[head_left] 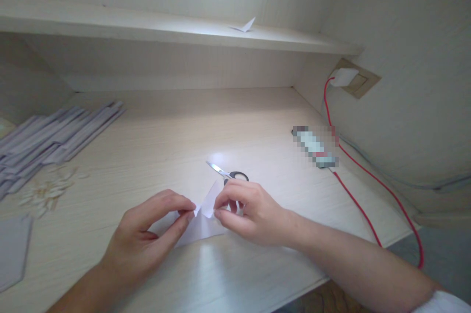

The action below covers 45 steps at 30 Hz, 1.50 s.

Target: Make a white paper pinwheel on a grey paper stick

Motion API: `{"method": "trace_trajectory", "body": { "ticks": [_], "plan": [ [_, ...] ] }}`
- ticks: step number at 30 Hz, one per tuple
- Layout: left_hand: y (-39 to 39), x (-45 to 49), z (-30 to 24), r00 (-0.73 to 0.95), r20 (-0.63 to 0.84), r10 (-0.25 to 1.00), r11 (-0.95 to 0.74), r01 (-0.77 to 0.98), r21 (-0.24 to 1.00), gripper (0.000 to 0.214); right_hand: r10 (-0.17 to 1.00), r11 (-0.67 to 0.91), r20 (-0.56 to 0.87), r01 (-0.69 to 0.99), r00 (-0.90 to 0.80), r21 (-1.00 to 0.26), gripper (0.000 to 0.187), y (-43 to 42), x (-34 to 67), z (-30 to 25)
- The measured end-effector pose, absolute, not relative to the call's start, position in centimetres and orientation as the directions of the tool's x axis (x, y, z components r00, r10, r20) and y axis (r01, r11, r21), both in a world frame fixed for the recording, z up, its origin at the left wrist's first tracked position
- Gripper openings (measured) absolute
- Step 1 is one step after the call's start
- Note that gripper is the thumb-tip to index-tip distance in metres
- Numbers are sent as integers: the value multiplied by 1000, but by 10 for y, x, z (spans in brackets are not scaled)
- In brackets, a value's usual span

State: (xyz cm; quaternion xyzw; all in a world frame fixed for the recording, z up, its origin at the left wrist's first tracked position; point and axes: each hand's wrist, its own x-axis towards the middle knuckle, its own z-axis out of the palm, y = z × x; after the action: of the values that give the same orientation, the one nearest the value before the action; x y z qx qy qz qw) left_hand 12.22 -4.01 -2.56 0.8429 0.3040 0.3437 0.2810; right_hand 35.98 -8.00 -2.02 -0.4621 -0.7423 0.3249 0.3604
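Far left, strips (pixel 55 141) stacked, cut off by the edge; below them, pale bits (pixel 47 188) in a heap, single pieces hard to make out; then a card (pixel 13 251), also cut off. Left hand (pixel 147 234): fingers pinched on the paper (pixel 200 232), which sits on the counter (pixel 165 126) between both hands, partly covered by them. Scissors (pixel 219 169) just behind, handles partly hidden by right hand (pixel 253 212), its fingers pinched on the paper's raised flap, rear fingers curled, partly hidden. Phone (pixel 312 146) farther right, pixelated, screen unreadable; red cord (pixel 360 205) beside it, partly hidden by the forearm (pixel 353 249).
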Motion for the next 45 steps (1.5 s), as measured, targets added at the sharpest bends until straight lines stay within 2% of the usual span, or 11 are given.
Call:
{"method": "trace_trajectory", "body": {
  "ticks": [6, 16, 21, 25, 32, 45],
  "plan": [
    [-39, 120, -27, 582, 430, 690, -679, 315, 663, 19, 926, 351, 219, 487, -307, -800, 10, -80, 359, -24],
    [-35, 117, -32, 558, 532, 637, -765, 373, 525, 21, 924, 357, 190, 574, -331, -737, 6, -79, 360, -32],
    [-34, 119, -32, 562, 505, 656, -740, 346, 577, 20, 912, 391, 205, 597, -356, -701, 8, -80, 359, -36],
    [-33, 120, -32, 559, 490, 669, -724, 338, 602, 18, 916, 385, 221, 575, -335, -722, 8, -80, 358, -36],
    [-33, 118, -34, 553, 465, 691, -701, 359, 616, 14, 919, 378, 240, 525, -313, -763, 9, -80, 358, -34],
    [-32, 123, -31, 549, 481, 683, -712, 356, 605, 13, 939, 331, 205, 561, -276, -759, 9, -79, 358, -39]
  ]
}}
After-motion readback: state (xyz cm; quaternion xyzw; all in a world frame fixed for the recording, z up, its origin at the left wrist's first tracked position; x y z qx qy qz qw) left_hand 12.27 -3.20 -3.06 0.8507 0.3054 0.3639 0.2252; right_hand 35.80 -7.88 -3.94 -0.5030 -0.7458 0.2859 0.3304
